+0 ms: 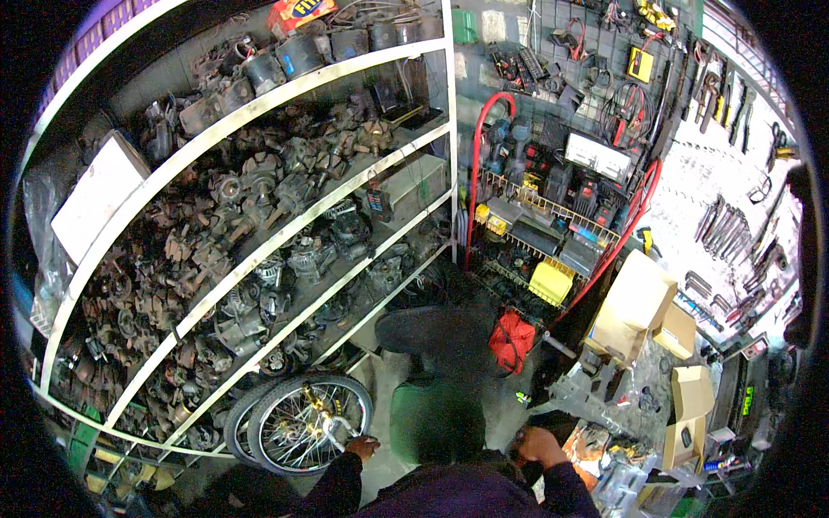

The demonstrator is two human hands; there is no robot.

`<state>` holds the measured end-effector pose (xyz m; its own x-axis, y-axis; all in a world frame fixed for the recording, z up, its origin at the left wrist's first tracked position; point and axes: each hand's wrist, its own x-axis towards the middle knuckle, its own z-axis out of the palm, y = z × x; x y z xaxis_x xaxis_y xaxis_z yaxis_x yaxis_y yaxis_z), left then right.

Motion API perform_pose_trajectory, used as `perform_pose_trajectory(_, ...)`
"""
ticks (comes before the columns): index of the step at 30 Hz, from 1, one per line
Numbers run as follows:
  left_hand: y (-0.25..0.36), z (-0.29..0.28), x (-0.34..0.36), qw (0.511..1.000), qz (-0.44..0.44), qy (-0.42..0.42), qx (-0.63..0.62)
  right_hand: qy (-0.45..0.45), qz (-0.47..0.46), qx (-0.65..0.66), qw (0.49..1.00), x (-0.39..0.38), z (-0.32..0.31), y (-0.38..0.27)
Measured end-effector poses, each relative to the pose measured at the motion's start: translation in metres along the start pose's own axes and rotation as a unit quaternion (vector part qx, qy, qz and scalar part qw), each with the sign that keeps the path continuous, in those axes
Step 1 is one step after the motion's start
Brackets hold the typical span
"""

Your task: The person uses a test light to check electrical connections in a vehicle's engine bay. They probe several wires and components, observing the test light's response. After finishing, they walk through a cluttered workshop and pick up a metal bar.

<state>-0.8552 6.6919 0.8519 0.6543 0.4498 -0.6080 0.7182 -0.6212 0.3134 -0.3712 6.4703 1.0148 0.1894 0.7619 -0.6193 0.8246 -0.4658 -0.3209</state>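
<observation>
My left hand [363,446] hangs beside two spoked wheels with black tyres, close to the right edge of the front wheel [294,423]. Its fingers are loosely bent and a little apart, and I see nothing in them. On the other side, my right hand [540,447] is closed at the near edge of the cluttered bench. Its fingers curl inward, so what they hold, if anything, is hidden. Between my hands stands a dark green rounded thing [436,423], perhaps a seat. A black padded shape [436,332] lies beyond it.
Shelves [233,315] packed with greasy motor parts fill the left. Ahead stands a red-framed rack [477,173] with power tools and a yellow box [551,281]. A red bag [512,341] sits low before it. Cardboard boxes [635,302] and a pegboard of hand tools [725,224] occupy the right.
</observation>
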Motion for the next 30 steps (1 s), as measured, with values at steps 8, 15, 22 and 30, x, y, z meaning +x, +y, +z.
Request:
perform_pose_trajectory(8, -0.028, 0.104, -0.069, 0.621, -0.369, -0.036, -0.691, 0.047, -0.098, -0.002, 0.994, 0.01, -0.038, -0.083)
perform_pose_trajectory(15, -0.047, 0.171, -0.125, 0.691, -0.372, -0.066, -0.616, 0.013, -0.109, -0.027, 0.994, 0.039, 0.011, -0.066)
perform_pose_trajectory(22, -0.073, 0.152, -0.085, 0.76, -0.322, 0.064, -0.562, 0.012, -0.141, -0.001, 0.99, 0.056, 0.031, -0.05)
perform_pose_trajectory(30, -0.062, 0.153, -0.053, 0.979, -0.192, 0.037, -0.05, -0.161, -0.182, -0.146, 0.959, 0.142, -0.03, -0.049)
